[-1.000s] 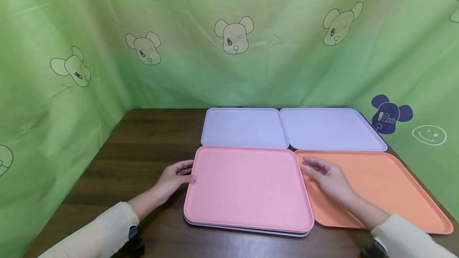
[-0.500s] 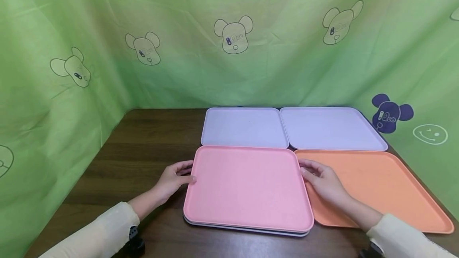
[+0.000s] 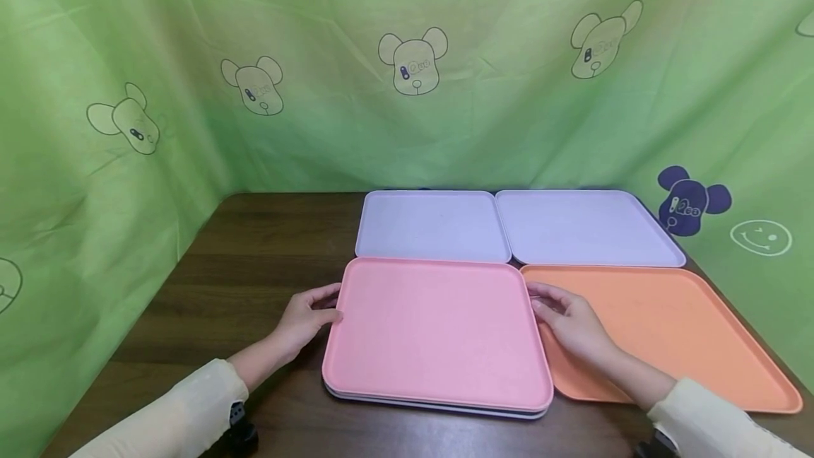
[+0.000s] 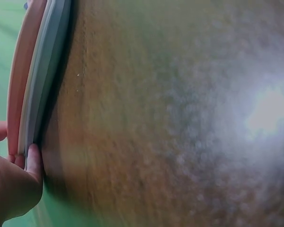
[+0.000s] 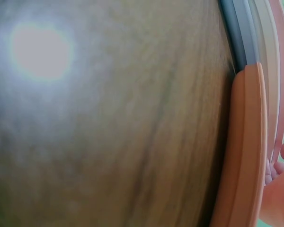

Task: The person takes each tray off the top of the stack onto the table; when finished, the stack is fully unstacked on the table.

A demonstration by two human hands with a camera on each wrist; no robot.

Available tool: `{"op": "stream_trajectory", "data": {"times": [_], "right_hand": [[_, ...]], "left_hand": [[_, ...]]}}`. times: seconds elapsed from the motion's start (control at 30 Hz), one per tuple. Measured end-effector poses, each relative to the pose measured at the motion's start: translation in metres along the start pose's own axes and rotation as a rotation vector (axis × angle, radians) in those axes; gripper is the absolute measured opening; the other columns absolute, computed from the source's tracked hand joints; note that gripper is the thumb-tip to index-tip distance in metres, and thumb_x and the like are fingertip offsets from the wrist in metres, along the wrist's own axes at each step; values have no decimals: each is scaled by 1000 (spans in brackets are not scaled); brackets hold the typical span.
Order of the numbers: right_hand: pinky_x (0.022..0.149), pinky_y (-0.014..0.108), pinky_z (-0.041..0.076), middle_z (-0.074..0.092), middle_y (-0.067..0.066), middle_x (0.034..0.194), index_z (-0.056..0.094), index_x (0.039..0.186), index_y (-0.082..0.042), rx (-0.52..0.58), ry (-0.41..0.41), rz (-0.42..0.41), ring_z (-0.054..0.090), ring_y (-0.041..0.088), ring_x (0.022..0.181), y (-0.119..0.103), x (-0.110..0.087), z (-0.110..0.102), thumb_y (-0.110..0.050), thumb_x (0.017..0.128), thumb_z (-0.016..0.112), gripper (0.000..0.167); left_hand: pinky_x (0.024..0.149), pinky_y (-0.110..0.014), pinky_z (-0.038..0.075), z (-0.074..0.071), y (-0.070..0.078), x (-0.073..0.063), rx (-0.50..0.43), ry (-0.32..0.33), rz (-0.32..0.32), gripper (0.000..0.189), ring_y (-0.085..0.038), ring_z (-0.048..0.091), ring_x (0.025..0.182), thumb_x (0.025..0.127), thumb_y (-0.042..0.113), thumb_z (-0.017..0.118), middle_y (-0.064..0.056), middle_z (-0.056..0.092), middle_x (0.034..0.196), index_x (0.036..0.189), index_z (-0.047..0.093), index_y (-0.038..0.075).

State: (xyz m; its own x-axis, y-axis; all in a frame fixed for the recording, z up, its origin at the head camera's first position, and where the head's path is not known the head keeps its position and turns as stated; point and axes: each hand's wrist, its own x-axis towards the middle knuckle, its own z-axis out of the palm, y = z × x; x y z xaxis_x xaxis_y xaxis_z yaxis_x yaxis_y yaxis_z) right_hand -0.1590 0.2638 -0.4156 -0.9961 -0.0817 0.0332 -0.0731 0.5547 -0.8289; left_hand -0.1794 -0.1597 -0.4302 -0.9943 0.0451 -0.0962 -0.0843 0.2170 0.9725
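Note:
A pink rectangular tray (image 3: 439, 334) lies on top of a stack at the table's near middle. Beneath it, cream and grey-blue tray edges (image 5: 246, 28) show in the right wrist view. My left hand (image 3: 305, 320) grips the pink tray's left edge, thumb at the rim and fingers along the stack's side. One left finger (image 4: 34, 163) touches the lower tray edges in the left wrist view. Over the orange tray's (image 3: 674, 331) left end, my right hand (image 3: 575, 324) holds the pink tray's right edge; its fingertips are partly hidden at that edge.
Two lavender trays (image 3: 435, 225) (image 3: 591, 228) lie side by side along the table's back. The orange tray adjoins the stack on the right. Dark wood table (image 3: 229, 288) shows at the left. A green patterned cloth (image 3: 318, 119) hangs around the back and sides.
My right hand has moved left from above the orange tray to the pink tray's right edge. The pink tray has shifted very slightly left. The left hand keeps its hold.

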Motion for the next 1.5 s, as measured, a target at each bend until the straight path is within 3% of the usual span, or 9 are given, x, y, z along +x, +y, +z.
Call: {"op": "stream_trajectory", "data": {"times": [0.23,0.43,0.73,0.87,1.1,1.5], "right_hand": [[78,22,54,58,27,125,46,137,10,36,8,-16,57,35,110,0,0,3,-15,100,57,46],[79,14,48,61,23,120,49,135,9,-16,21,-38,58,34,108,0,-1,3,-17,97,61,48],[80,11,44,63,22,118,51,133,8,-39,25,-44,59,34,108,-1,-2,3,-13,94,64,46],[81,15,48,62,23,118,51,134,8,-43,17,-38,59,36,108,-2,-2,3,-11,94,65,47],[85,30,53,60,24,122,48,136,9,-45,-5,-24,58,37,111,-3,-3,2,-12,94,64,50],[87,38,52,59,26,122,44,137,10,-56,-20,-30,59,40,110,-4,-2,3,-11,94,64,52]], "left_hand": [[76,-22,51,-2,-1,-1,-25,30,25,48,-24,60,105,79,-7,65,-18,64,121,127,62,-4],[74,-24,53,-7,-1,0,-79,32,29,47,-20,62,98,81,-6,62,-19,62,123,128,61,-4],[78,-21,52,-10,2,-2,-110,83,43,41,-23,58,107,84,-4,62,-19,63,122,125,61,-6],[80,-20,51,-13,4,-2,-143,87,37,42,-23,58,108,84,-5,62,-21,62,123,126,60,-8],[81,-20,50,-15,4,-8,-147,34,-10,48,-30,57,114,82,-8,61,-27,57,127,129,54,-12],[74,-22,51,-14,0,-12,-60,85,-23,38,-19,62,93,83,-5,61,-20,66,112,121,62,-10]]}}
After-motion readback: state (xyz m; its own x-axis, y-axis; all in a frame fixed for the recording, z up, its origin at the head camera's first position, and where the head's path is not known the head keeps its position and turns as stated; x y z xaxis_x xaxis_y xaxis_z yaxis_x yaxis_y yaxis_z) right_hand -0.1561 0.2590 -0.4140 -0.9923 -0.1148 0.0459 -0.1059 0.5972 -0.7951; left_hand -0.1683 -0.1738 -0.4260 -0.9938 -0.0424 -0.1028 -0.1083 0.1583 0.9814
